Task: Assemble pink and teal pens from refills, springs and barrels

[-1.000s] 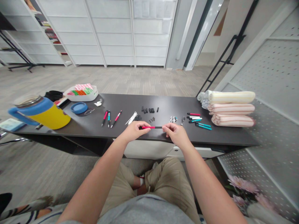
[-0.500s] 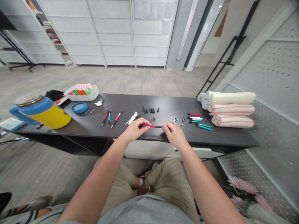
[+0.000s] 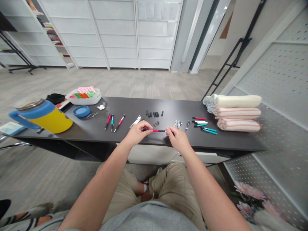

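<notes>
My left hand (image 3: 137, 132) is closed round one end of a red and black pen (image 3: 158, 131), held level over the front edge of the dark table. At its other end, the thumb and fingers of my right hand (image 3: 178, 138) are pinched at the tip; whatever lies between those fingertips is hidden. Just beyond my hands are thin white refills (image 3: 135, 122), small black grips (image 3: 150, 114), dark springs (image 3: 157, 123) and small silver and coloured pen parts (image 3: 178, 124). Red, white and teal pen barrels (image 3: 200, 124) lie to the right.
Assembled pens (image 3: 112, 122) lie left of my hands. Farther left are a yellow and blue jug (image 3: 51, 118), a blue lid (image 3: 81, 111) and a white basket (image 3: 88, 101) of wrapped items. Rolled towels (image 3: 238, 112) are stacked on the table's (image 3: 120, 106) right end.
My left hand has shifted slightly left with the pen. The pen's black end shows a little less beside my right fingertips, which have moved slightly left too.
</notes>
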Available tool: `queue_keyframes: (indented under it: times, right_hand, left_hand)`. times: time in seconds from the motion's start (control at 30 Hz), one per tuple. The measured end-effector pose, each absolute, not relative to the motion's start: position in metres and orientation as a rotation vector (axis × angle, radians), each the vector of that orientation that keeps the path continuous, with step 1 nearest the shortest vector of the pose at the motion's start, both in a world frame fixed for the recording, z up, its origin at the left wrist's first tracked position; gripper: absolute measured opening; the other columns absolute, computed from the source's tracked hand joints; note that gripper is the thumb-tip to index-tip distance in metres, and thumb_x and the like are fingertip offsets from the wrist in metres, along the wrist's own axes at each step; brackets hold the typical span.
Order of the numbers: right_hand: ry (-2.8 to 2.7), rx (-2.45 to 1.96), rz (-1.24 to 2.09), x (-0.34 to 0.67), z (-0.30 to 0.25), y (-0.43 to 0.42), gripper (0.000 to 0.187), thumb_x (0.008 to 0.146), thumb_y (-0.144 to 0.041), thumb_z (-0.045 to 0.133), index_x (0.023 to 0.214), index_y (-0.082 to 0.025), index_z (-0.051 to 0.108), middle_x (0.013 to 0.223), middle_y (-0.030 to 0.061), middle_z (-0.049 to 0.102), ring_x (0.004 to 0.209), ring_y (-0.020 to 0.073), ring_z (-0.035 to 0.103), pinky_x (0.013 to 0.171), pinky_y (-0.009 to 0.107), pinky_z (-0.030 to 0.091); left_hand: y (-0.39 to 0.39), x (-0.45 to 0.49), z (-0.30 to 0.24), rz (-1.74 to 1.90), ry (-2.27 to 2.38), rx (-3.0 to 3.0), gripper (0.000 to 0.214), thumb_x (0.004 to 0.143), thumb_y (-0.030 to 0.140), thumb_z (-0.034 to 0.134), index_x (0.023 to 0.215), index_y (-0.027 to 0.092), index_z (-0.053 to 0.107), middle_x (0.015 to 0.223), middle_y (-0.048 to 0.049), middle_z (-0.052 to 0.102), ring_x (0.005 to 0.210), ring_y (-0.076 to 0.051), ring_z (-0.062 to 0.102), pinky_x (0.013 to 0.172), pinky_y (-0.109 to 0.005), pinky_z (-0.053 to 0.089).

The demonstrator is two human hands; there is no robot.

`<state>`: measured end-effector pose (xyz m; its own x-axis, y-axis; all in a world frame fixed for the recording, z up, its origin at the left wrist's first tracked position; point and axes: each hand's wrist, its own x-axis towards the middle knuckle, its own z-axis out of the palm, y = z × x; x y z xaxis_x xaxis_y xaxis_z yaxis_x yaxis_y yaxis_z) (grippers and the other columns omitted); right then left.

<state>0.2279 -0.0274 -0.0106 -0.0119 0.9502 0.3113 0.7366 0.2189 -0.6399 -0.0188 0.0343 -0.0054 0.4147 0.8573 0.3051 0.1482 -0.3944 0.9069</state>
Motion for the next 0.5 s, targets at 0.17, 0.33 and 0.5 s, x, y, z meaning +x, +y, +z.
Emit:
queue_keyframes:
  times: [0.17,0.33,0.5]
  right_hand:
    - [-1.726,-1.6,0.419,0.2273,-0.0101,-0.0282,0.044,0.107,-0.051,0.042,0.08,-0.024,0.063,0.069,0.0004,0.064,0.069,0.0186,0.059,0.065,0.029,0.034]
    - [-1.64,-1.606,0.485,0.2324,-0.0118,-0.0268,0.046,0.105,-0.056,0.042,0.081,-0.024,0.063,0.063,-0.001,0.057,0.064,0.0184,0.056,0.064,0.03,0.035]
    - [-1.583,-1.523,0.628,0.2353,-0.016,-0.0246,0.047,0.104,-0.061,0.042,0.083,-0.024,0.063,0.062,-0.0019,0.056,0.061,0.0174,0.053,0.061,0.029,0.035]
  left_hand:
    - [0.0333,-0.0162,-0.0087,1.046,0.869,1.713,0.023,0.084,0.032,0.08,0.101,0.017,0.073,0.101,-0.0073,0.072,0.095,-0.019,0.068,0.09,-0.032,0.053]
    - [0.0314,-0.016,-0.0086,0.991,0.822,1.473,0.034,0.076,0.032,0.089,0.101,0.015,0.072,0.095,-0.0071,0.075,0.09,-0.018,0.07,0.088,-0.033,0.054]
    - [0.0354,-0.0206,-0.0077,1.091,0.762,1.243,0.033,0.07,0.026,0.094,0.095,0.014,0.075,0.102,-0.0105,0.078,0.094,-0.018,0.071,0.091,-0.032,0.054]
